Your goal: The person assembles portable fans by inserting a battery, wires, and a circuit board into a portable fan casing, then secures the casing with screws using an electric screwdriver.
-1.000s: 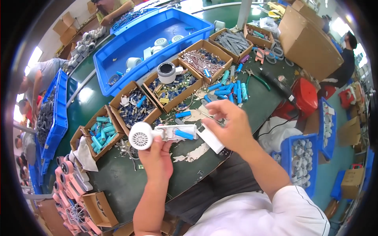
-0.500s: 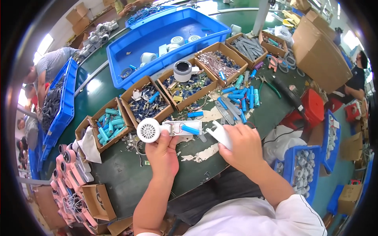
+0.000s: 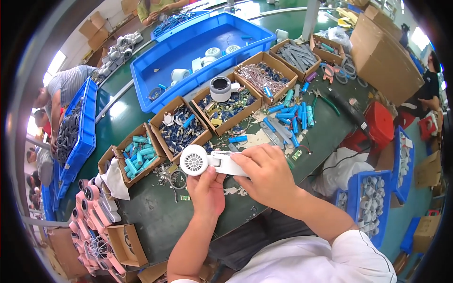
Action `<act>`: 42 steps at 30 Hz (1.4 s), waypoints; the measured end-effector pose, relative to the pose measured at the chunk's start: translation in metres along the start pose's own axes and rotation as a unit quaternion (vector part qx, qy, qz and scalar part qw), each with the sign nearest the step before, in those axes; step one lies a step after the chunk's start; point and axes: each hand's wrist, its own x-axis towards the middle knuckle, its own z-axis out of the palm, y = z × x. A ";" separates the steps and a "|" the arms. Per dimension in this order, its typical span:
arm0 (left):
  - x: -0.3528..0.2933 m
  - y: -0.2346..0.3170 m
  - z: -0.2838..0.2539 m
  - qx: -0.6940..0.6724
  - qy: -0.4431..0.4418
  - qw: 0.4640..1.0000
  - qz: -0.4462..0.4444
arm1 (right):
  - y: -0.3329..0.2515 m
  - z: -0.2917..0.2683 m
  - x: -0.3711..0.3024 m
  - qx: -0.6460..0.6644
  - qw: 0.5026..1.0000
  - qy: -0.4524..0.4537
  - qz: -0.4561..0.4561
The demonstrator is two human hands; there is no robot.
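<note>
A white handheld fan (image 3: 194,160) with a round slotted grille is gripped by my left hand (image 3: 207,194), whose thumb and fingers close near the joint of head and handle. My right hand (image 3: 268,173) pinches a white handle cover (image 3: 230,164) and holds it over the fan's handle. The inside of the handle is hidden beneath the cover and my fingers. Just beyond the handle, a loose blue battery cell (image 3: 238,139) lies on the green table (image 3: 155,207). A small circuit board (image 3: 297,154) lies to the right of my right hand.
Cardboard boxes of teal cells (image 3: 140,155), circuit boards (image 3: 181,134) and wires (image 3: 265,78) line the table. Behind them stands a large blue bin (image 3: 141,89). Loose cells (image 3: 295,113) and green-handled pliers (image 3: 325,101) lie right. Pink fans (image 3: 96,217) are stacked left. Other people work nearby.
My right hand has moved left with the cover, from beside the handle to on top of it. The blue cell in the open handle is now out of sight.
</note>
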 end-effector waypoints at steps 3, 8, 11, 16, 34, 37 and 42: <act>0.001 -0.003 -0.004 0.017 -0.020 1.000 0.008 | 0.000 0.002 0.001 -0.009 1.000 0.002 -0.001; -0.002 -0.007 -0.005 0.060 -0.013 0.998 0.028 | 0.003 0.002 -0.001 -0.014 1.000 -0.009 -0.002; -0.004 -0.009 -0.005 0.070 -0.017 0.996 0.051 | 0.001 -0.003 0.001 0.000 1.000 0.005 0.010; -0.006 -0.005 0.001 0.030 -0.051 0.996 0.070 | 0.008 -0.004 -0.010 0.308 0.928 0.026 0.207; -0.011 -0.002 -0.007 -0.020 -0.165 0.983 0.073 | 0.008 -0.019 -0.019 0.473 0.862 0.006 0.183; -0.008 -0.002 -0.013 -0.008 -0.156 0.985 0.078 | 0.005 -0.012 -0.019 0.496 0.838 0.009 0.227; -0.009 -0.003 -0.002 0.055 -0.112 0.990 0.061 | 0.006 -0.006 -0.021 0.484 0.836 -0.016 0.259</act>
